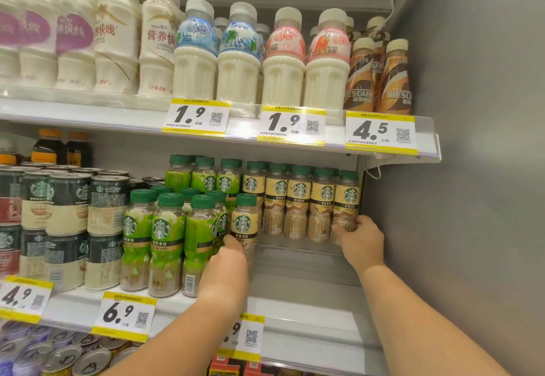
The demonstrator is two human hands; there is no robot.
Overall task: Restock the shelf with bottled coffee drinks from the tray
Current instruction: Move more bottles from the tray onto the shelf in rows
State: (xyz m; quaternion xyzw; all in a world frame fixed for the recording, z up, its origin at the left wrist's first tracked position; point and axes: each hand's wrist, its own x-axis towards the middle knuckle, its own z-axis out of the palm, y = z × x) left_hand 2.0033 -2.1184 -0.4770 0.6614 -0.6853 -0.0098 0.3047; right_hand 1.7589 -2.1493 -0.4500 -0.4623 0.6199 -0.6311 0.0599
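On shelf (298, 293), hands (225, 269) (361, 241) around 2 coffee bottles (244, 225) (346, 198)

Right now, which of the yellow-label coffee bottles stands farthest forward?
The yellow-label bottle gripped by the left hand, beside the green-label bottles; the others stand in the back row.

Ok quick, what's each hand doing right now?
Left hand: holding the front bottle.
Right hand: holding the rightmost bottle near its base.
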